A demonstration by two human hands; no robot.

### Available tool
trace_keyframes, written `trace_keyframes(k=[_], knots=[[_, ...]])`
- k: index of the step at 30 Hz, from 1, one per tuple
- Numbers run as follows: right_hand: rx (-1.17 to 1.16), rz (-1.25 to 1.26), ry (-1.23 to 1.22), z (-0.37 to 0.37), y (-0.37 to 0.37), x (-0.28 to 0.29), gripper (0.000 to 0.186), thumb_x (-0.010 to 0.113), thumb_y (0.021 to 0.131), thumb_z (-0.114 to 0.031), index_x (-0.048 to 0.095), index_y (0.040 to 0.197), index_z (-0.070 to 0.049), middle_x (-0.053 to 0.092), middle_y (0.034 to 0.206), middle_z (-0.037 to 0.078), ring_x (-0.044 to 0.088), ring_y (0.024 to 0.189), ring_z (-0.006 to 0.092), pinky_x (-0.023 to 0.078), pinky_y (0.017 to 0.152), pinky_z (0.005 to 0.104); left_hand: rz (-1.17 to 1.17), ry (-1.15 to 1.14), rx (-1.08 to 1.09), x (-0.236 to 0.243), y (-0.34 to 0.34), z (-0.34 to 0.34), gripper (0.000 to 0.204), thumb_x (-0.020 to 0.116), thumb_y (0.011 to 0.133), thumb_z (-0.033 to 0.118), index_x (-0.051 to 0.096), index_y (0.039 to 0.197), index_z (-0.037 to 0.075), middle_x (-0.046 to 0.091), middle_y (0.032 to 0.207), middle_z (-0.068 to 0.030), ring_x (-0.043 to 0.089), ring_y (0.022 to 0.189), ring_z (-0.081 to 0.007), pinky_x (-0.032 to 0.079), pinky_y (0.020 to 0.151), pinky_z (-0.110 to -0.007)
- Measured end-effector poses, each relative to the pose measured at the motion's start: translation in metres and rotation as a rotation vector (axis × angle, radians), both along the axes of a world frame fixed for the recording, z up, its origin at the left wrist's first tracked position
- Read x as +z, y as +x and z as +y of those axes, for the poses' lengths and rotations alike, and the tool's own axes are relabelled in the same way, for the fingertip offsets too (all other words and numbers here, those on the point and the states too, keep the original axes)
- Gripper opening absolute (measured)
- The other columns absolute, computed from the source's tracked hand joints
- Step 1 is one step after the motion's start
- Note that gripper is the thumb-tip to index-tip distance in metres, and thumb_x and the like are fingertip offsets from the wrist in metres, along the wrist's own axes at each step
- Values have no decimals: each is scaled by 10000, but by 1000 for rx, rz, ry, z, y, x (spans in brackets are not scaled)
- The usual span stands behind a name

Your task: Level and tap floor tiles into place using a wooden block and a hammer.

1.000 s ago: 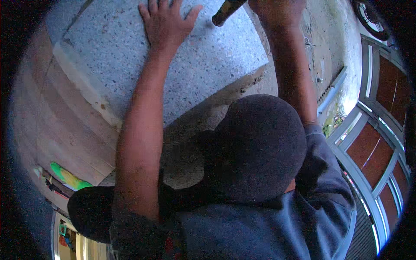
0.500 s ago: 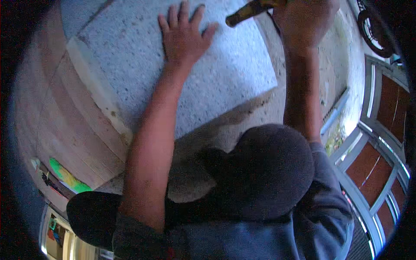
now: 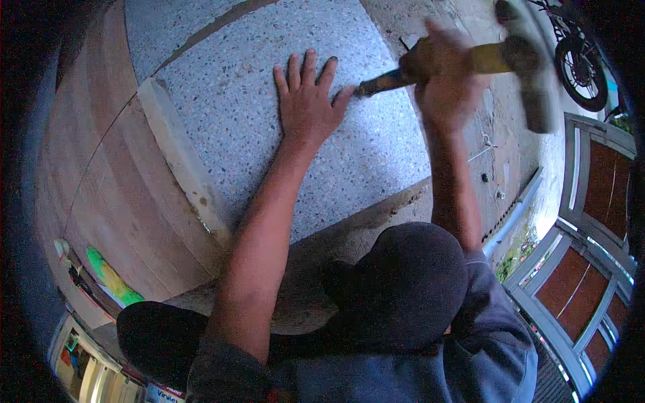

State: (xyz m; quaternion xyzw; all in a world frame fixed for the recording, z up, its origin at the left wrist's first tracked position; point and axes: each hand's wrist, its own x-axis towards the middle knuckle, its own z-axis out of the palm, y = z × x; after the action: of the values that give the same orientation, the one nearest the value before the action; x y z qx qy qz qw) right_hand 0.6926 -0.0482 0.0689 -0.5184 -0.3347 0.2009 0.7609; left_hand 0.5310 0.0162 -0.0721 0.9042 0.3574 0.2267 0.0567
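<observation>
My left hand (image 3: 309, 107) lies flat with fingers spread on a large slab, a speckled blue-grey terrazzo tile (image 3: 322, 181). My right hand (image 3: 447, 84) is closed round the yellow-and-black handle of a hammer (image 3: 496, 59), raised near the tile's right side. The hammer's head points right, away from the tile, and is smeared by motion. Its dark handle end reaches left, close to my left thumb in the picture. Whether the two touch cannot be made out.
Another speckled tile (image 3: 175, 23) lies beyond a dark gap. Wood-look flooring (image 3: 138, 181) runs along the left, with a pale edge strip (image 3: 178, 154) between. Concrete ground, a grey rail (image 3: 514, 208), a grey-and-brown gate (image 3: 578, 282) and a motorcycle wheel (image 3: 582, 72) are at right.
The view has shifted, so the tile and both hands sit lower in the picture. The hammer's head has come into view at right. My left hand stays flat on the tile.
</observation>
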Motion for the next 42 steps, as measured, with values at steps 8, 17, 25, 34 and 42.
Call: trace_keyframes(k=[8,17,25,34,42], knots=[[75,-49,108,54,11,19,276,682,959,-132,616,710,-34,466,579,7,421,447,126,322,444,305,24,-65,-4,12,0,0,624,663,926,536,600,1414,152,491,1514,-221,408,1413,-472,247,1168,-689],[-66,-62,-102,116,11,39,300,687,989,-170,570,733,-67,510,610,-6,480,476,103,389,427,292,10,-87,4,19,0,0,602,652,940,521,615,1402,137,489,1513,-210,400,1418,-468,223,1187,-671],[4,-85,131,117,33,-7,176,703,946,-134,741,819,-18,487,608,-35,422,504,81,307,482,274,17,-76,-3,20,1,2,612,636,950,530,613,1404,121,493,1518,-216,420,1403,-467,231,1184,-662],[-27,-19,52,13,22,0,273,671,975,-174,576,749,-55,443,641,2,392,499,113,312,470,298,18,-95,-3,16,0,1,620,623,955,536,606,1417,122,461,1542,-212,380,1433,-465,204,1198,-667],[65,29,99,-22,8,1,115,724,923,-103,730,889,6,634,777,18,596,683,141,497,628,338,30,-85,15,15,0,2,627,608,954,564,605,1427,152,466,1545,-203,379,1440,-452,195,1204,-657]])
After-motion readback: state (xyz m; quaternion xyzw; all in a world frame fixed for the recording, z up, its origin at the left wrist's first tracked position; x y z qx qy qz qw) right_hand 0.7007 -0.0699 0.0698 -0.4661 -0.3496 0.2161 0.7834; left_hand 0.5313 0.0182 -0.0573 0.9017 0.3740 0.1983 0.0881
